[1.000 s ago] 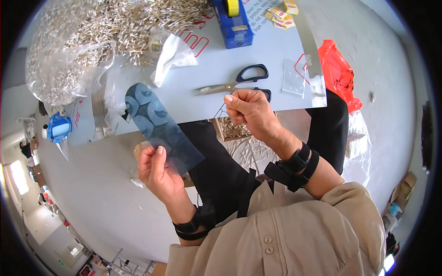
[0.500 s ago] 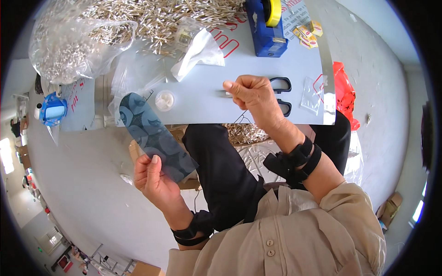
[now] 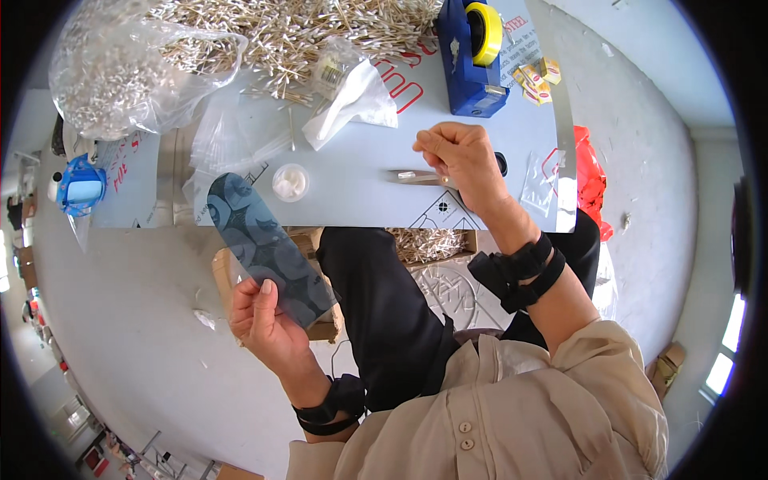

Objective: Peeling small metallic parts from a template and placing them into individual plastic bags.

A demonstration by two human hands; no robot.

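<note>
Dark blue-grey and patterned, a long flat pouch (image 3: 268, 252) stands tilted in the left hand (image 3: 268, 328), off the near edge of the desk (image 3: 360, 188) and above the floor beside the person's lap. The hand is clamped on its lower end, thumb on the face and fingers behind, and the upper end reaches up to the desk's near-left part.

Over the desk's near edge toward the right, the right hand (image 3: 462, 160) is closed in a pinch, thumb against fingertips. Whether anything thin sits in that pinch is too small to tell. Just under the hand lie scissors (image 3: 420, 178), their blades pointing left and the handles mostly hidden by the hand.

To do this well, I judge the pouch's mouth should be brought level with the desk edge and held open, so a small item can drop straight in without catching.

A small round white container (image 3: 290, 182) sits near the pouch's tip. Wooden sticks (image 3: 320, 32) are heaped along the far edge, with a blue tape dispenser (image 3: 472, 56) at the far right and clear plastic bags (image 3: 240, 136) at the left.
</note>
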